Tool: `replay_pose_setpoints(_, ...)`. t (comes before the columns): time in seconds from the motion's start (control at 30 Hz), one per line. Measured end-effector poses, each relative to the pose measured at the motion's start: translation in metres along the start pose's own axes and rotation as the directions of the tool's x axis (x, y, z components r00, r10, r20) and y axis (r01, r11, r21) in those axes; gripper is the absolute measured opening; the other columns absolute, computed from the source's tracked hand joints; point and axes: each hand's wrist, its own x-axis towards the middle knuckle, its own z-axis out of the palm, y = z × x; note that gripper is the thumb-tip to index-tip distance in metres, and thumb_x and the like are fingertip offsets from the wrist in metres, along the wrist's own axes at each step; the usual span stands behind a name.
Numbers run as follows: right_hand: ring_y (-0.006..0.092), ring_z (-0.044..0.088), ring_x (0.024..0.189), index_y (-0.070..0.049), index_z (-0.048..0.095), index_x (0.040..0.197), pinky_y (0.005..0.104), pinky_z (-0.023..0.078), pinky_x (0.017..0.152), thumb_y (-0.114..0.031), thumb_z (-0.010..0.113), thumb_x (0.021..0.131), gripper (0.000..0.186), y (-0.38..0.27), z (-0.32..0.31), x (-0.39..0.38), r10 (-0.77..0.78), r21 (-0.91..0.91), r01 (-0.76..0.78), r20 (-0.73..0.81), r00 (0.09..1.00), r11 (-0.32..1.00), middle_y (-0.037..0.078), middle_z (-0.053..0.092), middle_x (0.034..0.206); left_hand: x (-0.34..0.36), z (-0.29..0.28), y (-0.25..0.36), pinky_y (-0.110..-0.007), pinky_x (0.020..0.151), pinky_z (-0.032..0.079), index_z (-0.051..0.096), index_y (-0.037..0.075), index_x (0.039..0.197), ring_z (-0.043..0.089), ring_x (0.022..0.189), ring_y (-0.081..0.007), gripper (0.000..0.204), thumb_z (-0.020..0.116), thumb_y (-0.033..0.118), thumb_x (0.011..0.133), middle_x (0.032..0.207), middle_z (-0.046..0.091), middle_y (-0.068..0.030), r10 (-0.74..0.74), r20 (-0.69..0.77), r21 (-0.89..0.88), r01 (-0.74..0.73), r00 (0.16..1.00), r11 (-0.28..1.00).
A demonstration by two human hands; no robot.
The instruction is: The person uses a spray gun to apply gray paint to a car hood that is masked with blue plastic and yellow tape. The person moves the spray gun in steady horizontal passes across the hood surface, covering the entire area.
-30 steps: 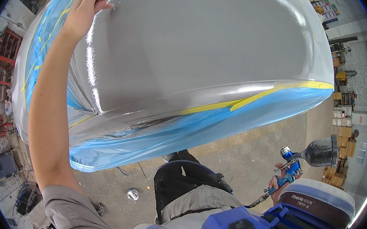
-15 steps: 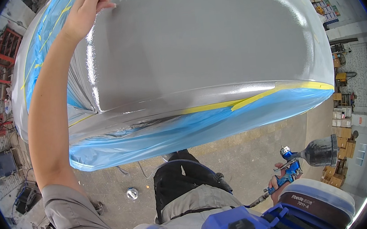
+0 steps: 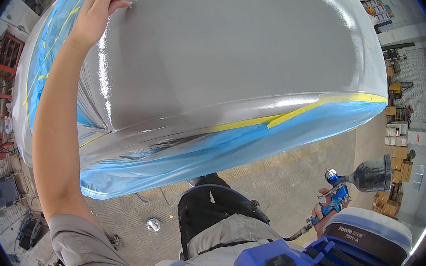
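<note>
A broad grey painted vehicle panel (image 3: pixel 235 48), glossy with bright reflections along its edges, fills the upper middle. My left arm stretches far forward over its left side. At the top, my left hand (image 3: pixel 96 15) is closed in a pinch at the panel's surface; whether it touches, and what the fingertips hold, if anything, is hidden. Low on the right, my right hand (image 3: pixel 323 221) grips a blue spray gun (image 3: pixel 338 200) with a dark cup (image 3: pixel 373 175) tilted out to the right. The gun is well away from the panel.
Blue masking film (image 3: pixel 190 167) and yellow tape (image 3: pixel 293 114) border the panel's near and left sides. A hose (image 3: pixel 299 233) trails from the gun. On the floor lies a shiny round object (image 3: pixel 152 224). Red racks (image 3: pixel 6 54) stand left, cardboard boxes (image 3: pixel 386 203) right; part of a respirator covers the bottom.
</note>
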Motion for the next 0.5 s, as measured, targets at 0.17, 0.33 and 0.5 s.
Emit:
replay_pose_setpoints(0.17, 0.0132, 0.040, 0.037, 0.001, 0.046, 0.134, 0.0322, 0.042, 0.037, -0.079, 0.027, 0.096, 0.090, -0.001, 0.001, 0.000, -0.006, -0.010, 0.006, 0.016, 1.000, 1.000, 0.015, 0.063, 0.120, -0.002, 0.000, 0.002, -0.040, 0.096, 0.053, 0.026, 0.008, 0.070, 0.022, 0.062, -0.0119, 0.033, 0.029, 0.019, 0.101, 0.068, 0.019, 0.0007, 0.008, 0.003, -0.013, -0.008, 1.000, 1.000)
replay_pose_setpoints(0.33, 0.0128, 0.040, 0.038, 0.001, 0.045, 0.135, 0.0314, 0.041, 0.037, -0.079, 0.027, 0.096, 0.090, -0.002, 0.005, -0.001, 0.006, -0.018, -0.006, 0.000, 1.000, 1.000, 0.015, 0.062, 0.120, -0.006, 0.001, 0.006, -0.040, 0.096, 0.053, 0.027, 0.008, 0.070, 0.023, 0.063, -0.0125, 0.033, 0.029, 0.018, 0.101, 0.069, 0.020, 0.0002, 0.015, 0.003, -0.006, -0.015, 1.000, 1.000)
replay_pose_setpoints(0.5, 0.0123, 0.040, 0.037, -0.001, 0.044, 0.136, 0.0303, 0.040, 0.036, -0.078, 0.025, 0.097, 0.089, -0.002, 0.010, -0.004, -0.016, -0.019, 0.016, -0.019, 1.000, 1.000, 0.015, 0.062, 0.121, -0.008, 0.000, 0.006, -0.039, 0.096, 0.053, 0.026, 0.008, 0.070, 0.023, 0.062, -0.0126, 0.032, 0.029, 0.017, 0.101, 0.069, 0.019, 0.0007, -0.006, 0.002, -0.027, 0.006, 1.000, 1.000)
